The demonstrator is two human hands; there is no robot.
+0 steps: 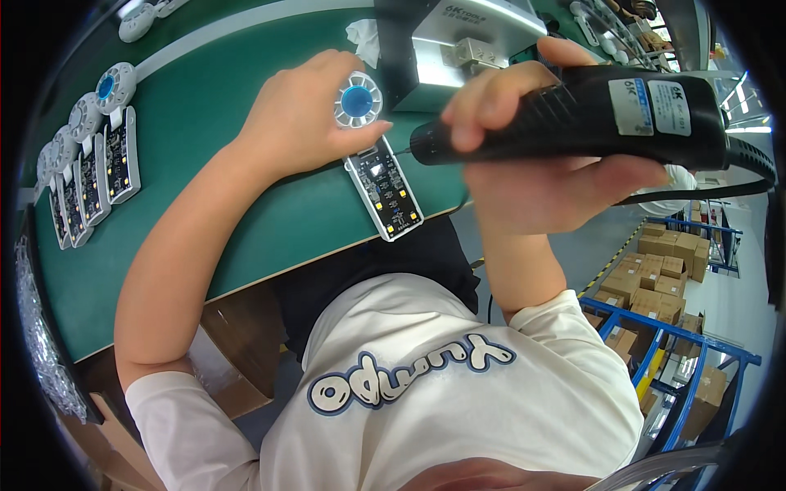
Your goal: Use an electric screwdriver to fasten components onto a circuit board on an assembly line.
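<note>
My left hand point(296, 113) grips a white device at its round head point(358, 101), a spoked disc with a blue centre. Below the disc, a black circuit board point(386, 195) with small yellow parts sits in the white handle housing, over the bench's front part. My right hand point(528, 195) is wrapped around a black electric screwdriver point(557, 119) held sideways. The thin bit point(402, 150) points left and reaches the upper edge of the board; whether it touches a screw, I cannot tell. A black cable leaves the screwdriver's right end.
Several similar devices with open boards point(122, 155) stand in a row on the left of the green bench point(205, 98). A silver metal box point(475, 41) and a crumpled white tissue point(363, 41) are at the back. Blue shelving point(696, 335) and cardboard boxes point(647, 286) stand to the right.
</note>
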